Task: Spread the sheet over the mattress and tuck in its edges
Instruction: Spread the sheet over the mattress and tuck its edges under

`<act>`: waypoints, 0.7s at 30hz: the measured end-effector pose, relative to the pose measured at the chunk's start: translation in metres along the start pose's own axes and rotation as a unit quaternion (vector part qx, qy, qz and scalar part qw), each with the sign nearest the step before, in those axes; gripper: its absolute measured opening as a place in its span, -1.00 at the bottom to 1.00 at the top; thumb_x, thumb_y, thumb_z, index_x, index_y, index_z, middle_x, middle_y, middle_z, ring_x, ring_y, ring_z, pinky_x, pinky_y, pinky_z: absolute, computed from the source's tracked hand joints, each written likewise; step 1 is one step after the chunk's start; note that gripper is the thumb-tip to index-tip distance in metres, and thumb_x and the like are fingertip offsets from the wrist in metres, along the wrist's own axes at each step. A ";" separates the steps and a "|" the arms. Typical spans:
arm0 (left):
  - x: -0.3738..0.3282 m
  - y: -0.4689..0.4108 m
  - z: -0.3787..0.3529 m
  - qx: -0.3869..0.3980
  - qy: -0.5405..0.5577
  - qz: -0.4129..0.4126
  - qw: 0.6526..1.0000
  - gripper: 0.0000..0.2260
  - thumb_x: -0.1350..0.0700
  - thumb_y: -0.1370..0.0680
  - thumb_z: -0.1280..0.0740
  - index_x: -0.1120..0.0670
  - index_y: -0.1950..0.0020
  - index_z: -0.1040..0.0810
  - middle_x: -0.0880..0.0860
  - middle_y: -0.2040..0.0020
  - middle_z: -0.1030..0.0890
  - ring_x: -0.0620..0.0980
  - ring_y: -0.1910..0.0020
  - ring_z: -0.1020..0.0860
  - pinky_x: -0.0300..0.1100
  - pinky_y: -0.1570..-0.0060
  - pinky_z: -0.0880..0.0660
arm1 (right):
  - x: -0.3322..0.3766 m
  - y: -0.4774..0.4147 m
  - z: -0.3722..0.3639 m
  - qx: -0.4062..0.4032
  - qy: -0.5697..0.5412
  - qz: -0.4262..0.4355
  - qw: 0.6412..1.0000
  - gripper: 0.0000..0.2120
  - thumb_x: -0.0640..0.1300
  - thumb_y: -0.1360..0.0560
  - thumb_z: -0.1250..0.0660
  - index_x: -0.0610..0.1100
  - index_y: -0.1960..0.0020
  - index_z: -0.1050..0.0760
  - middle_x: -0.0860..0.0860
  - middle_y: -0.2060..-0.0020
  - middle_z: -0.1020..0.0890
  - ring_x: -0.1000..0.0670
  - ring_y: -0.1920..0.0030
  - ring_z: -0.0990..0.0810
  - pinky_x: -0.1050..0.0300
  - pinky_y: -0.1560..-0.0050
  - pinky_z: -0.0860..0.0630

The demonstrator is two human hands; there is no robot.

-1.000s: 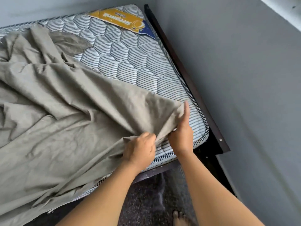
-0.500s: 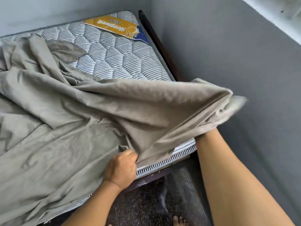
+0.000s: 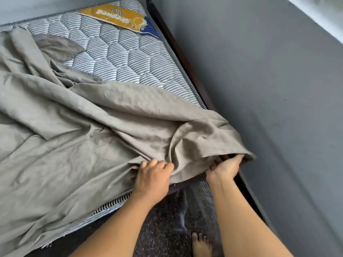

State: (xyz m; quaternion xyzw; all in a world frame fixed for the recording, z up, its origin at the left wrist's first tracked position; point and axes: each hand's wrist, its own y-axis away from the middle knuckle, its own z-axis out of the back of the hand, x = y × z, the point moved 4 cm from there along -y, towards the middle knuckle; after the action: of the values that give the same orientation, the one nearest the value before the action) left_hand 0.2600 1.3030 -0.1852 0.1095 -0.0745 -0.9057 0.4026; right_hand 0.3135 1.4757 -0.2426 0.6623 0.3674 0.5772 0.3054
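Note:
A crumpled grey-beige sheet (image 3: 78, 138) covers the near and left part of a quilted striped mattress (image 3: 122, 58); the far right part of the mattress lies bare. The sheet's corner is draped over the mattress's near right corner. My left hand (image 3: 154, 177) grips a fold of the sheet at the near edge, its fingers curled into the cloth. At the corner, my right hand (image 3: 225, 167) holds the sheet's hem from below, with its fingertips hidden under the fabric.
A dark wooden bed frame (image 3: 185, 58) runs along the mattress's right side, tight against a grey wall (image 3: 269, 89). A yellow and blue label (image 3: 118, 19) lies at the mattress's far end. Dark speckled floor (image 3: 163, 229) and my bare foot (image 3: 200, 245) are below.
My right hand swung the sheet's corner out to the right, then brought it down over the mattress's near right corner. My left hand kept its grip on the near edge.

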 end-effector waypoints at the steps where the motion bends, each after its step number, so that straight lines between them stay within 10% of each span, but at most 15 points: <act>1: -0.005 0.002 0.000 -0.007 0.002 -0.013 1.000 -0.87 0.16 -0.31 -0.45 0.03 0.21 -0.53 -0.01 0.30 -0.58 0.09 0.25 -0.55 -0.04 0.29 -0.43 | -0.003 0.006 0.004 0.001 0.000 0.007 1.000 -0.39 0.42 -0.43 -0.14 -0.10 -0.04 -0.56 -0.05 -0.01 -0.66 -0.07 0.04 -0.63 0.05 0.01 -0.56; 5: -0.025 0.010 -0.008 -0.007 0.026 -0.093 0.995 -0.91 0.14 -0.40 -0.28 0.04 0.11 -0.51 0.00 0.30 -0.56 0.09 0.29 -0.54 -0.07 0.23 -0.42 | -0.005 0.012 0.016 0.021 0.243 0.155 0.957 -0.56 0.19 -0.38 -0.36 -0.06 -0.14 -0.48 0.05 0.00 -0.62 0.01 0.01 -0.59 0.09 -0.06 -0.49; 8: -0.030 0.016 -0.025 0.070 0.030 -0.115 0.990 -0.72 0.02 -0.57 -0.07 -0.03 -0.24 -0.39 0.00 0.00 -0.55 0.07 0.02 -0.52 -0.04 -0.02 -0.37 | 0.008 -0.005 0.044 -0.133 0.258 0.206 0.935 -0.75 -0.21 -0.44 -0.33 -0.24 -0.10 -0.51 -0.20 -0.03 -0.62 -0.22 -0.06 -0.58 -0.04 -0.03 -0.47; 12: -0.029 0.031 -0.036 0.082 0.036 -0.108 0.990 -0.63 -0.13 -0.57 -0.02 -0.05 -0.31 -0.36 -0.01 -0.09 -0.46 0.03 -0.06 -0.45 -0.03 -0.09 -0.39 | 0.015 -0.018 0.082 -0.246 0.311 0.116 0.911 -0.52 -0.07 -0.48 -0.37 -0.27 -0.28 -0.30 -0.33 -0.23 -0.45 -0.32 -0.18 -0.47 -0.04 -0.09 -0.40; 14: -0.020 0.037 -0.030 0.039 0.030 -0.064 0.997 -0.62 -0.13 -0.53 -0.01 -0.02 -0.20 -0.45 -0.01 -0.01 -0.49 0.04 0.01 -0.48 -0.04 0.01 -0.43 | 0.016 0.000 0.073 -0.254 0.376 0.210 0.866 -0.48 0.02 -0.49 -0.35 -0.22 -0.30 -0.26 -0.31 -0.25 -0.38 -0.34 -0.14 -0.46 -0.11 -0.08 -0.39; 18: 0.008 0.039 -0.012 -0.055 0.036 0.066 0.996 -0.71 -0.09 -0.44 -0.15 0.01 0.03 -0.57 0.02 0.16 -0.55 0.08 0.20 -0.55 -0.01 0.23 -0.47 | -0.005 0.045 0.029 -0.062 0.500 0.403 0.764 -0.70 0.01 -0.52 -0.27 -0.13 -0.17 -0.39 -0.12 -0.11 -0.49 -0.18 -0.05 -0.52 -0.01 0.01 -0.42; 21: 0.039 0.052 -0.006 -0.069 0.046 0.128 0.988 -0.73 -0.07 -0.38 -0.26 0.02 0.03 -0.60 0.05 0.12 -0.58 0.14 0.18 -0.56 0.01 0.23 -0.48 | -0.045 0.081 -0.009 0.111 0.653 0.469 0.584 -0.71 0.04 -0.50 -0.25 -0.08 -0.15 -0.43 -0.08 -0.06 -0.55 -0.14 -0.09 -0.50 -0.03 -0.03 -0.42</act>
State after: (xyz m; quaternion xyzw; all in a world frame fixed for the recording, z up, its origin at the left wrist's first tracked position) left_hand 0.2729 1.2388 -0.1851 0.1126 -0.0066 -0.8438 0.5247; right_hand 0.3122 1.3937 -0.1981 0.2161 0.1675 0.8721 -0.4057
